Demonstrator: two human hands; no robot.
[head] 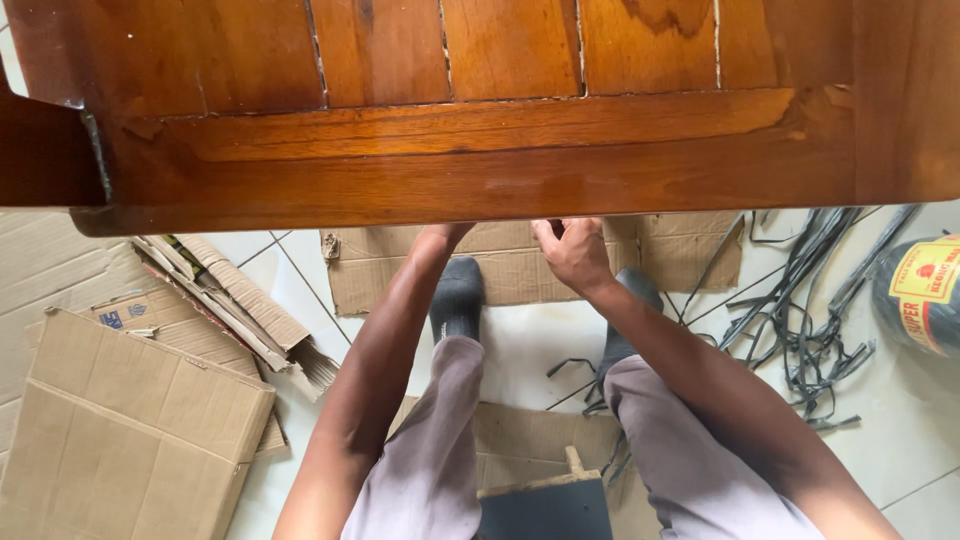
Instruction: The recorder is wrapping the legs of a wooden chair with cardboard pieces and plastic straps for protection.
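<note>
A large varnished wooden furniture frame (480,150) fills the top of the head view. Both my arms reach forward under its near rail. My left hand (443,235) goes beneath the rail, and only the wrist and heel of the hand show; its fingers are hidden. My right hand (572,250) is curled just below the rail's lower edge, fingers bent as if pinching something small that I cannot make out. My legs in grey trousers and dark socks (457,298) rest on the white tiled floor below.
Flattened cardboard sheets (120,430) and a torn box (235,310) lie at the left. Another cardboard piece (520,265) lies under my feet. Dark plastic strapping strips (800,320) spread at the right beside a dark roll with a yellow label (925,295). A small dark stool (545,505) sits between my knees.
</note>
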